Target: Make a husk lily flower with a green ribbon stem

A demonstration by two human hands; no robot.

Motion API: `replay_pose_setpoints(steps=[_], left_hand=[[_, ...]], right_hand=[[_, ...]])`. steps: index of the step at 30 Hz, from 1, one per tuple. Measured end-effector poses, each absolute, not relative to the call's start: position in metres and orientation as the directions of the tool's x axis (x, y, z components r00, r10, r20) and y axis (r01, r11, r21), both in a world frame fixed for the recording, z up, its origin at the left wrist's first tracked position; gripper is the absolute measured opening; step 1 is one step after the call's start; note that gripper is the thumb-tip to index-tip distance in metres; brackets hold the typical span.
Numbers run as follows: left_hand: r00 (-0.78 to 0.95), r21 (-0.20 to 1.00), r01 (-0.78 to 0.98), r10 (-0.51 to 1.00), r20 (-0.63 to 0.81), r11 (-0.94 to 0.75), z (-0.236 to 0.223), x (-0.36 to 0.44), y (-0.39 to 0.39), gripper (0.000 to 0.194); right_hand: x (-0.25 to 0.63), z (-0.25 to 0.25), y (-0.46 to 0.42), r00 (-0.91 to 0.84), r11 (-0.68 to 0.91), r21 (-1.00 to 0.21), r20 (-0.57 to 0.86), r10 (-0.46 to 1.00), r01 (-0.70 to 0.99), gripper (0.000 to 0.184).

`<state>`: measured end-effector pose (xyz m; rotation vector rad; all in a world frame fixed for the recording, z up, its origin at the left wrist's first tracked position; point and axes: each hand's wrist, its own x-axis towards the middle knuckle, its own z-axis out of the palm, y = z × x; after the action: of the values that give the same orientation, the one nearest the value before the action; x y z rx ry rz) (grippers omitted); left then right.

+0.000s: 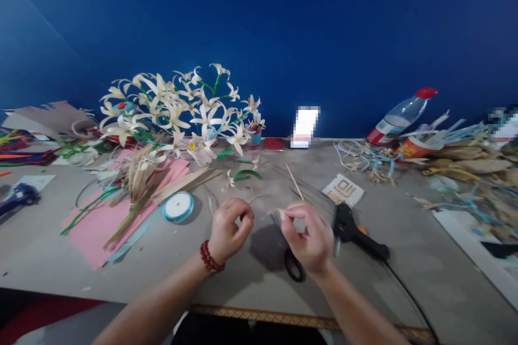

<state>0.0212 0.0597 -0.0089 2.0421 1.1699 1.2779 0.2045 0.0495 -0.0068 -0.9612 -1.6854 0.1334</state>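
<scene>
My right hand (309,234) is closed in a pinch on a thin pale strip (276,211), whose free end points towards the other hand. My left hand (232,227), with a dark red bead bracelet at the wrist, has its fingers curled together; what they hold, if anything, is hidden. A small gap lies between the hands. Just below the right hand shows a black loop handle (294,266), partly covered. Beyond the hands lie a pale flower with a green leaf (247,174) and a thin wooden stick (294,180).
A black glue gun (358,232) with its cable lies right of my right hand. To the left are a light-blue ribbon spool (178,207) and pink sheets (87,242) under dried husks. White flowers (206,114) stand at the back; a bottle (400,116) leans at right.
</scene>
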Motion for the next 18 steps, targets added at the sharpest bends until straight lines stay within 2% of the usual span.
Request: replay_pose_setpoints(steps=[5,9,13,18], left_hand=[[0.277,0.779,0.305,0.834,0.478,-0.548,0.000,0.023,0.054,0.013],[0.305,0.757,0.301,0.811,0.499,-0.579,0.000,0.029,0.052,0.011],[0.288,0.718,0.288,0.773,0.566,-0.633,-0.005,0.030,0.054,0.012],[0.284,0.714,0.272,0.763,0.581,-0.645,-0.005,0.030,0.054,0.013]], right_hand=[[0.201,-0.011,0.049,-0.106,0.685,-0.552,0.737,0.667,0.475,0.014],[0.194,-0.017,0.045,-0.167,0.687,-0.589,0.695,0.700,0.426,0.015],[0.190,-0.019,0.043,-0.171,0.684,-0.603,0.686,0.708,0.411,0.014],[0.191,-0.013,0.043,-0.154,0.685,-0.605,0.693,0.704,0.406,0.014]])
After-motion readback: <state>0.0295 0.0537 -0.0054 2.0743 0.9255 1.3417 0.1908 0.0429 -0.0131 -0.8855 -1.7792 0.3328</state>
